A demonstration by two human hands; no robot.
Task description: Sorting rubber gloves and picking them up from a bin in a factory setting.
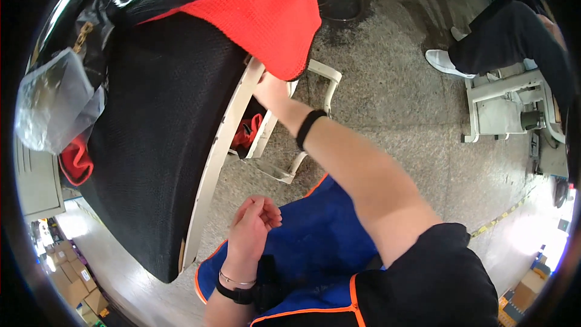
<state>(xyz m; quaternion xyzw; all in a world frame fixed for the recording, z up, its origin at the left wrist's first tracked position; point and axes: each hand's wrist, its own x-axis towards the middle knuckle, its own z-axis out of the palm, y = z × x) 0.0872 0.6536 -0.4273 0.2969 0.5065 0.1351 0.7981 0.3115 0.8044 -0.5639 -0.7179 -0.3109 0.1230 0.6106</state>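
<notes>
My right hand [272, 92] reaches past the light-coloured edge of the table [213, 166], towards an open drawer [264, 135] beneath it. The tabletop and the red knitted cloth [273, 18] hide its fingers. Inside the drawer lies a crumpled red cloth piece [245, 134] with dark parts. My left hand [253, 225] hangs over my blue apron [321, 230], near the table edge. Its fingers are curled in towards the thumb, and I see nothing in them. The black textured table surface [154, 121] stretches along my left, with the red cloth draped over its far end.
A clear plastic bag [54, 103] and another red fabric piece [77, 161] are at the table's left side. A pale metal frame [327, 79] stands beside the drawer. At the far right, a person in dark trousers [499, 42] is by a pale stand [502, 106]. Cardboard boxes [75, 275] are lower left.
</notes>
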